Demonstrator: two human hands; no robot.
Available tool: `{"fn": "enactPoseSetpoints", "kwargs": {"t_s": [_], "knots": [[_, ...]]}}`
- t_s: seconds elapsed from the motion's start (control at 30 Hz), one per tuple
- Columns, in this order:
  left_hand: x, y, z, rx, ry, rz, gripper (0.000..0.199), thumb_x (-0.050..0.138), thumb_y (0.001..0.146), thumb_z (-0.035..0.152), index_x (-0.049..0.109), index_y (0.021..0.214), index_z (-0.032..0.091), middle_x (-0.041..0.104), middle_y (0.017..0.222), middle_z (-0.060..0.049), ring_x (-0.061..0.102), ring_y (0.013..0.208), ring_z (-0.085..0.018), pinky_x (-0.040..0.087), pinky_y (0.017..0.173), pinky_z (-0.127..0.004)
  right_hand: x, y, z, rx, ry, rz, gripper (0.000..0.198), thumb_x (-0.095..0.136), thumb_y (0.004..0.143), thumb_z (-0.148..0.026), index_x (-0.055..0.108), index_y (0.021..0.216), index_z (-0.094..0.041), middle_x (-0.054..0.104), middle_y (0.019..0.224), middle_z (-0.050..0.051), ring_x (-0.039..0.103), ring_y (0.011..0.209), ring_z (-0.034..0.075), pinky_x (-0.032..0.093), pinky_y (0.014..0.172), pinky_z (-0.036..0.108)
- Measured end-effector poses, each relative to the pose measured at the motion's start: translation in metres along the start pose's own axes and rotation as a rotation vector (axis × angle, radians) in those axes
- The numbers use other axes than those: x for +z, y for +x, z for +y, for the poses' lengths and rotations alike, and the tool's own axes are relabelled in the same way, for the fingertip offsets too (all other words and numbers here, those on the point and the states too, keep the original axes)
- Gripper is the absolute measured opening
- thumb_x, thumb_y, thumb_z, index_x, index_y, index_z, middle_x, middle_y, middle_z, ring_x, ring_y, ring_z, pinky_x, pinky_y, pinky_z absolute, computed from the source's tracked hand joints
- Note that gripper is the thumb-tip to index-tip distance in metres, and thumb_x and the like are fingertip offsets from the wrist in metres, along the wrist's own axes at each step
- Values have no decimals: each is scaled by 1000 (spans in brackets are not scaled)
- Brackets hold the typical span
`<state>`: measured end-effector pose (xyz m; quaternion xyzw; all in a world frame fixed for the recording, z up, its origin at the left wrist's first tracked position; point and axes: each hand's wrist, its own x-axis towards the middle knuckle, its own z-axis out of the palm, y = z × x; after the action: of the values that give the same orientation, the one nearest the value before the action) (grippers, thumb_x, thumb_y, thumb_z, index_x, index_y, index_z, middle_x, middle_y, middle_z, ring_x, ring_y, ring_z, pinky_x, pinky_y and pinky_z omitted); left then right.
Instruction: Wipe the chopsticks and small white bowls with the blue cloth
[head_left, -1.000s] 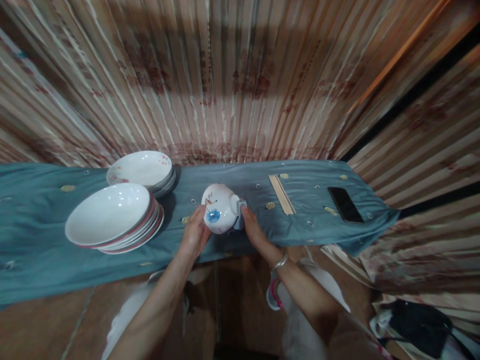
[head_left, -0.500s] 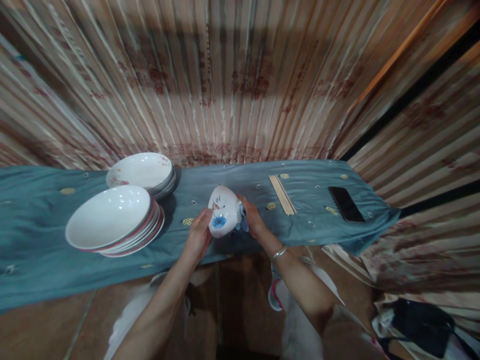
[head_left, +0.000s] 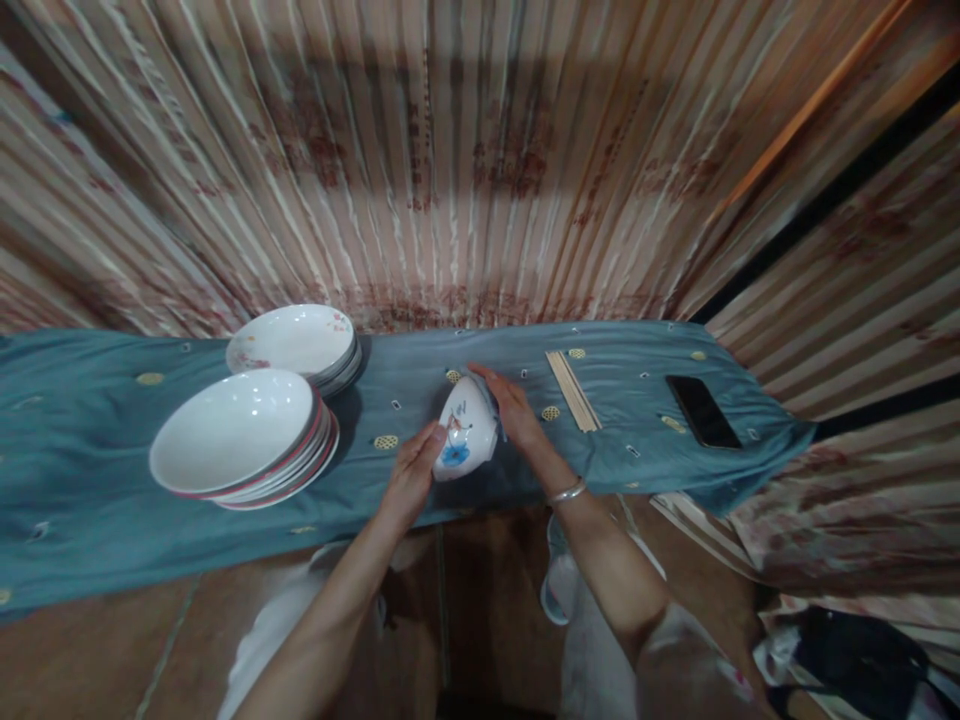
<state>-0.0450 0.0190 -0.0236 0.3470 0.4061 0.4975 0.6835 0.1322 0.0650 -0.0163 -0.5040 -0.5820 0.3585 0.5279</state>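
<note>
Bowl [head_left: 466, 432] 's at my 12, tilted. L hand [head_left: 412, 472] grips its rim at 8, R hand [head_left: 517, 410] 's flat w/ cloth [head_left: 501, 425] at 2. Tip: keep L thumb firm, R palm snug imo.

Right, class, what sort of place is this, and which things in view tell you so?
Probably a room in a home, though I can't be certain: stacked dishes and thin wooden sticks like chopsticks lie on a cloth-covered table, with a patterned curtain hanging behind it.
</note>
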Motion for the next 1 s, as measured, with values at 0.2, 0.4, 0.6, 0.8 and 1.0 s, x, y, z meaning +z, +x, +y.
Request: {"fn": "enactPoseSetpoints", "kwargs": {"t_s": [0.2, 0.4, 0.6, 0.8, 1.0], "knots": [[2, 0, 4, 3, -16, -5, 24, 72, 75, 28, 74, 95, 16, 73, 80, -6, 65, 77, -21, 47, 69, -24, 13, -17, -27, -327, -291, -55, 45, 29, 99, -37, 54, 133, -20, 57, 137, 7, 48, 131, 17, 35, 113, 38], [0, 1, 4, 55, 2, -17, 18, 69, 78, 27, 74, 91, 16, 73, 84, -5, 64, 78, -20, 46, 72, -24, 27, -39, -42, -546, -611, -96, 48, 31, 98, -25, 38, 145, -16, 47, 145, 12, 36, 139, 20, 30, 116, 48], [3, 3, 10, 142, -31, 79, 17, 67, 75, 9, 75, 85, 19, 74, 97, -6, 61, 108, -20, 40, 96, -22, 39, -55, -43, -659, -654, -125, 51, 33, 93, -14, 39, 143, -14, 48, 144, 13, 32, 141, 20, 31, 117, 47], [0, 5, 5, 103, -54, 39, 18, 68, 76, 17, 74, 92, 17, 74, 95, -7, 63, 99, -23, 46, 85, -25, 35, -56, -42, -615, -646, -96, 47, 33, 95, -14, 42, 141, -17, 47, 144, 12, 37, 139, 20, 36, 115, 43], [9, -3, 16, 142, 252, -55, 22, 69, 76, 37, 74, 86, 18, 72, 77, -4, 61, 71, -19, 46, 68, -25, 18, -38, -39, -516, -560, -63, 41, 32, 99, -28, 49, 135, -18, 52, 140, 11, 40, 137, 19, 33, 115, 44]]}}
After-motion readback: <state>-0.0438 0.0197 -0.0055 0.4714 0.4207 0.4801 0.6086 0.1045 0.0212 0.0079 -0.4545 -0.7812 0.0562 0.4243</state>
